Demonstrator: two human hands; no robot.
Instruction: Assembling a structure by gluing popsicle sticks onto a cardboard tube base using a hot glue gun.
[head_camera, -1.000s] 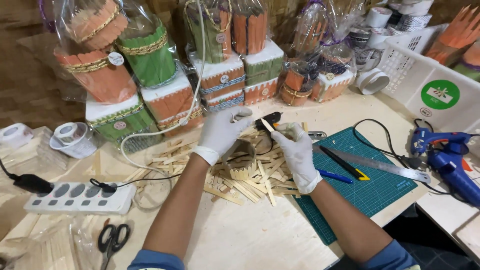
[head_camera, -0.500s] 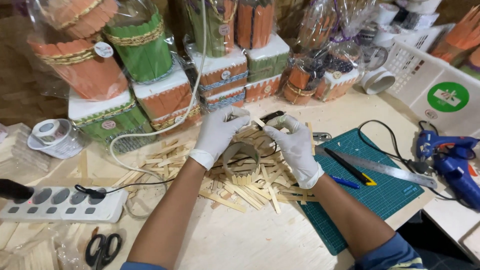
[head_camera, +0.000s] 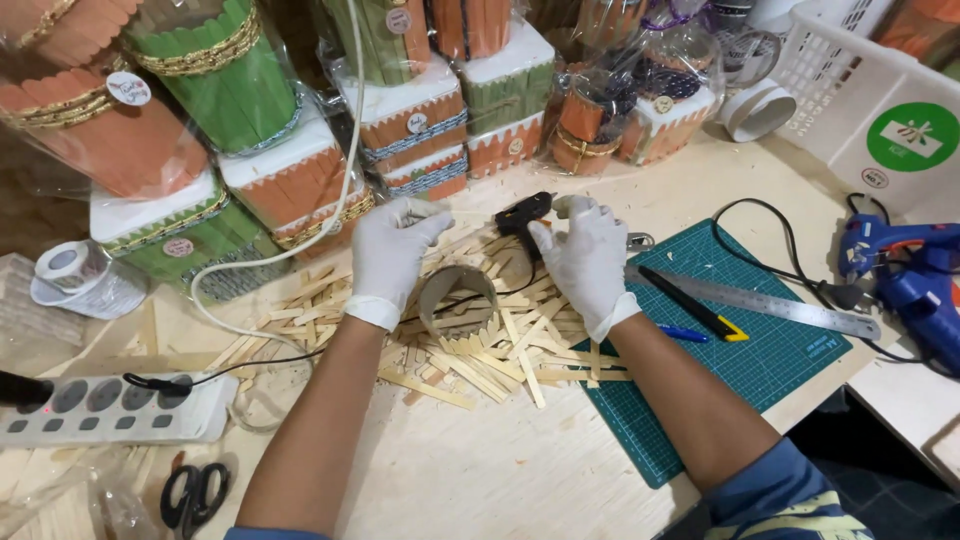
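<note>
Both my hands wear white gloves. My left hand (head_camera: 392, 255) is curled at the far edge of a pile of flat wooden sticks (head_camera: 480, 355) and seems to pinch one stick between its fingers. My right hand (head_camera: 588, 258) is closed around the handle of a small black glue gun (head_camera: 524, 212), whose nozzle points left toward my left hand. A short cardboard ring (head_camera: 457, 298) lies on the sticks between the two wrists. The glue gun's black cord runs left across the pile.
A green cutting mat (head_camera: 765, 375) at right carries a steel ruler (head_camera: 775, 305) and a black-yellow knife (head_camera: 695, 303). A blue glue gun (head_camera: 910, 275) and a white basket (head_camera: 850, 100) lie far right. Wrapped decorated boxes (head_camera: 290, 185) line the back. Power strip (head_camera: 110, 410), scissors (head_camera: 195, 495) and tape roll (head_camera: 70, 265) are at left.
Both hands have moved away from me, toward the back of the stick pile. My right hand held a stick before and now grips the black glue gun.
</note>
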